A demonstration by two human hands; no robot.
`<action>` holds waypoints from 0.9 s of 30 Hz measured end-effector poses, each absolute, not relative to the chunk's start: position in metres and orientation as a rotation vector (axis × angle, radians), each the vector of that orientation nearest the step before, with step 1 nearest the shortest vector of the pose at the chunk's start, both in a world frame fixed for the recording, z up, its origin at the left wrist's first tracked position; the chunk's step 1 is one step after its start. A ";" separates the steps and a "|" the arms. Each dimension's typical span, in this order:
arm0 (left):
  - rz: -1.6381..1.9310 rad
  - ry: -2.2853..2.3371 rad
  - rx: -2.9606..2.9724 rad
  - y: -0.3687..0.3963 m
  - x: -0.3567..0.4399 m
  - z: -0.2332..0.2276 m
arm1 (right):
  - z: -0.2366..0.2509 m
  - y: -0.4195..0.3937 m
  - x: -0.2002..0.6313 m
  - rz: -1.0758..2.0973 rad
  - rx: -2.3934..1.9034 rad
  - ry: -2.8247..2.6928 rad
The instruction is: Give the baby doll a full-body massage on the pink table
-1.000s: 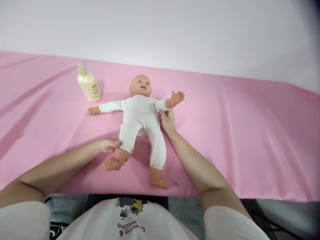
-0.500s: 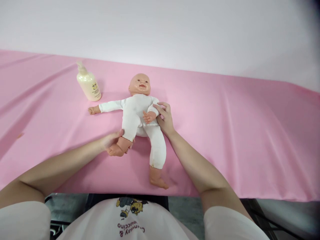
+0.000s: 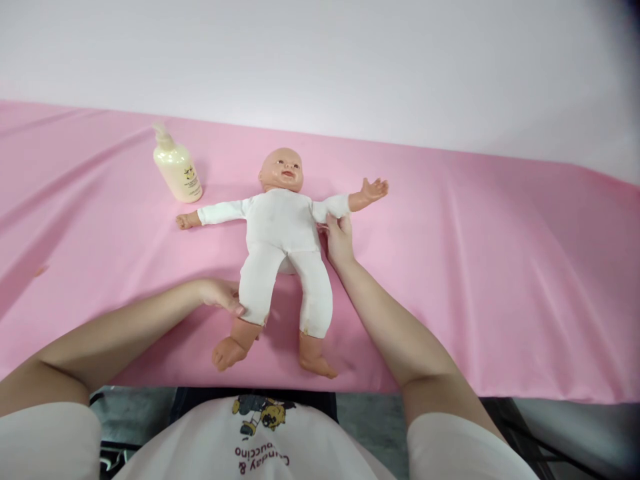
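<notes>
A baby doll (image 3: 281, 235) in a white suit lies on its back on the pink cloth (image 3: 475, 267), head away from me, both arms stretched out sideways. My left hand (image 3: 223, 294) grips the lower part of the doll's leg on my left, which lies straight. My right hand (image 3: 339, 236) holds the doll's arm on my right by its white sleeve, near the armpit. The doll's bare hand (image 3: 371, 191) on that side points out to the right.
A cream pump bottle (image 3: 176, 168) stands upright at the back left, just beyond the doll's outstretched arm. A pale wall rises behind the cloth-covered table. The table's front edge runs just past the doll's feet, close to my body.
The doll's arm on my right, folded over its belly half a second ago, is stretched out sideways again. The leg on my left, bent up then, is straightened toward me.
</notes>
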State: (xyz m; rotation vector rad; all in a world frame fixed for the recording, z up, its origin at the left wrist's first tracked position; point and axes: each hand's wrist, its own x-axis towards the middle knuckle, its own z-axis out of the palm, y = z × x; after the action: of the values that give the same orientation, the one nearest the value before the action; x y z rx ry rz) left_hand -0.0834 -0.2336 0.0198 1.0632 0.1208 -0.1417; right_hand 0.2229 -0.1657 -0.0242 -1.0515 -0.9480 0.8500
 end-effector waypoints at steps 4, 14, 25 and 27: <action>-0.221 0.032 1.127 -0.232 -0.081 0.025 | -0.024 -0.162 0.224 0.921 -1.023 -0.780; 0.212 0.226 0.860 -0.233 -0.082 0.006 | -0.014 -0.177 0.221 0.538 -1.135 -1.318; 0.184 0.309 0.869 -0.234 -0.080 0.004 | -0.009 -0.181 0.223 0.427 -1.138 -1.557; 0.124 0.255 0.953 -0.233 -0.081 0.007 | -0.012 -0.178 0.223 0.457 -1.137 -1.464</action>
State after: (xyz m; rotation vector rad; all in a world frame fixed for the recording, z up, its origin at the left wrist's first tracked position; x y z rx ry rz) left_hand -0.0813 -0.2331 0.0067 0.9533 0.2547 0.1240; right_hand 0.2231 -0.1785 -0.0121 -1.1368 -1.4644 0.4565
